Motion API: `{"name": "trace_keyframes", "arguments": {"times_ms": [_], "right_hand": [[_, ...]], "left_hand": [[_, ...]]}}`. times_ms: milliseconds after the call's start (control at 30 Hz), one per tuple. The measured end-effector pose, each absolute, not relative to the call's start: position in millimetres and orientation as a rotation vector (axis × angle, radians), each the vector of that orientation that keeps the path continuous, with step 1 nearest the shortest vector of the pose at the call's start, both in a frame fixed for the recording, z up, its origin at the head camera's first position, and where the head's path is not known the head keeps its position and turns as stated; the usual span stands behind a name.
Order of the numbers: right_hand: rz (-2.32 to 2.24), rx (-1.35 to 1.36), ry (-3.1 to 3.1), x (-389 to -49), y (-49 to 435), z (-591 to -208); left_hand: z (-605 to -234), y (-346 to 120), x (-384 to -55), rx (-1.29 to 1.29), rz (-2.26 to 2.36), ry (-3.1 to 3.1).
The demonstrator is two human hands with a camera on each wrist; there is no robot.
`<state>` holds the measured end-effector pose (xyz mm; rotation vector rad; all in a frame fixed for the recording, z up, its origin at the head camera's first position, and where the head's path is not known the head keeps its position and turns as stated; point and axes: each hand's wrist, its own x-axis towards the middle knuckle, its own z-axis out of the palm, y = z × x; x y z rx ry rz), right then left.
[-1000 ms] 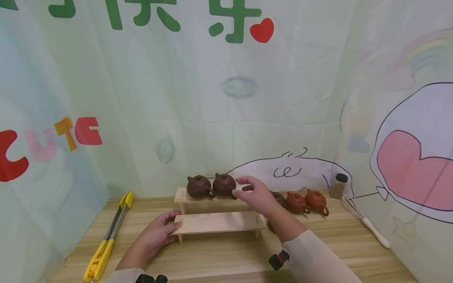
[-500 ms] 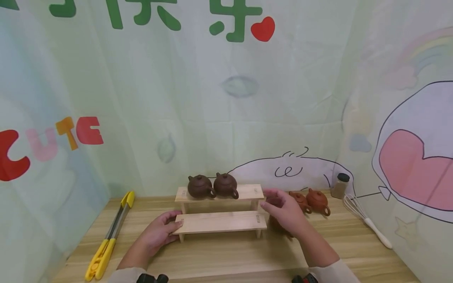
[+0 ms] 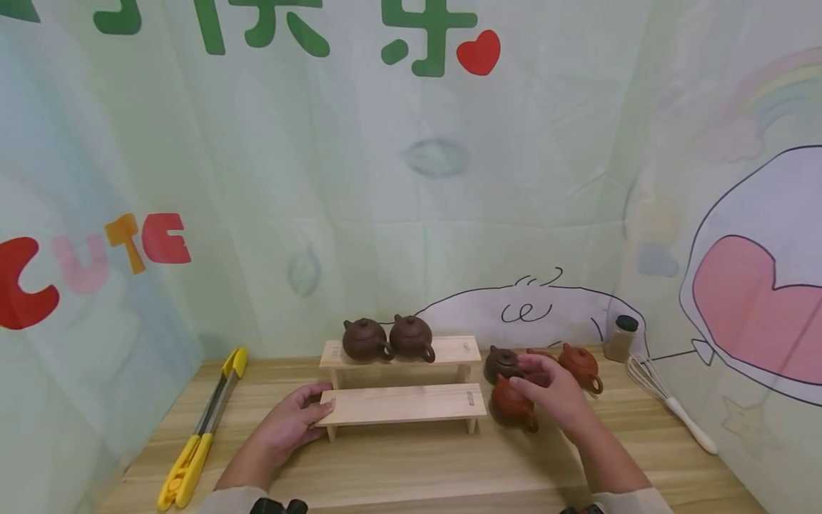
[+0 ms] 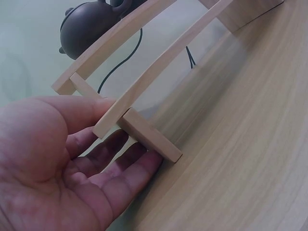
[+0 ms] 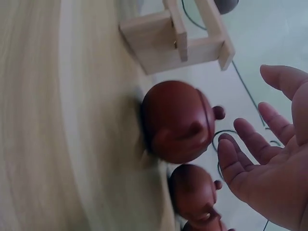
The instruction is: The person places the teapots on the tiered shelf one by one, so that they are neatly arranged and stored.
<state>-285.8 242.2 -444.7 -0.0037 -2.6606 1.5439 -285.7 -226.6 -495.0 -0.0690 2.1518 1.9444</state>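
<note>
My left hand (image 3: pixel 292 421) grips the left end of the lower step of a wooden two-step stand (image 3: pixel 404 403). Its thumb lies on the board and the fingers reach the leg (image 4: pixel 151 134) underneath. Two dark brown teapots (image 3: pixel 364 341) sit side by side on the upper step, towards its left. Fingers spread, my right hand (image 3: pixel 559 396) hovers above a red-brown teapot (image 3: pixel 510 405) on the table, holding nothing. In the right wrist view a gap shows between those fingers and that teapot (image 5: pixel 175 122). Behind it stands another dark teapot (image 3: pixel 501 363).
Further right stand more red-brown teapots (image 3: pixel 579 365), one mostly hidden by my right hand. A black-lidded jar (image 3: pixel 621 339) and a whisk (image 3: pixel 671 403) are at the right edge. Yellow-handled tongs (image 3: pixel 202 428) lie on the left. A printed curtain (image 3: pixel 359 214) closes off the back.
My right hand has moved away from the right-hand dark teapot on the upper step, rightward and down to above the front red-brown teapot. The left hand keeps its grip on the stand.
</note>
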Motion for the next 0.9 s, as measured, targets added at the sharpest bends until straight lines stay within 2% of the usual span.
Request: {"name": "trace_keyframes", "arguments": {"times_ms": [333, 900], "right_hand": [[1.508, -0.030, -2.763, -294.1, 252.3, -467.2], [1.350, -0.019, -2.905, -295.5, 250.7, -475.8]], "left_hand": [[-494.3, -226.3, -285.9, -0.091, 1.950, 2.142], [-492.2, -226.6, -285.3, -0.094, 1.942, 2.146]]}}
